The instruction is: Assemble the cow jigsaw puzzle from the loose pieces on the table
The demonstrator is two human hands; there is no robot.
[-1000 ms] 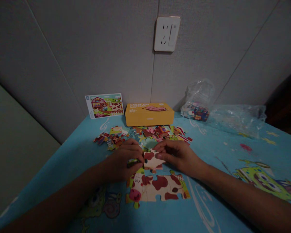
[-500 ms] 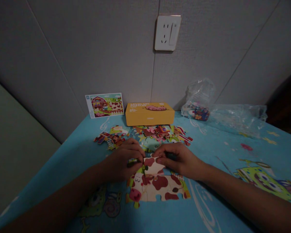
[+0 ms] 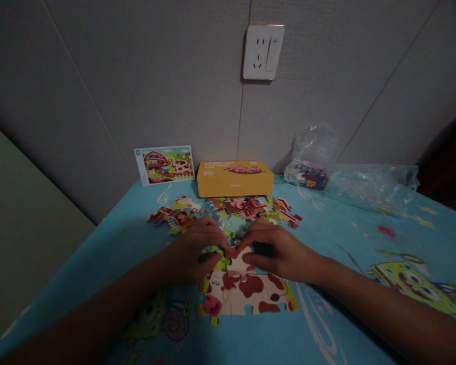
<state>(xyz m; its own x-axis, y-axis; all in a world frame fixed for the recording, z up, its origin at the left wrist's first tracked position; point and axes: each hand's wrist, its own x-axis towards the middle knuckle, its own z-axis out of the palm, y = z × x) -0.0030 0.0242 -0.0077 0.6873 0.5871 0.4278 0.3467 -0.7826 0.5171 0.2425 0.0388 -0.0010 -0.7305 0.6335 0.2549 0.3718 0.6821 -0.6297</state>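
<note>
A partly joined cow puzzle (image 3: 258,293) lies flat on the blue cloth in front of me, with the pink-nosed cow head at its left. My right hand (image 3: 283,251) grips a white puzzle piece with brown patches (image 3: 238,263) between thumb and fingers, at the top edge of the joined part. From the left, my left hand (image 3: 195,251) is curled with thumb and fingers around a green puzzle piece (image 3: 221,261) beside the white one. The fingertips of both hands almost meet over the white piece's upper edge and hide part of it.
Behind my hands lies a heap of loose puzzle pieces (image 3: 247,207). A yellow puzzle box (image 3: 235,185) and a farm picture card (image 3: 167,166) stand by the wall. Right of the box sits a clear plastic bag (image 3: 311,157) with pieces inside. A socket (image 3: 263,53) is on the wall.
My right hand has moved slightly left, its fingers now over the white piece's top edge. My left fingertips have reached a little to the right onto that edge.
</note>
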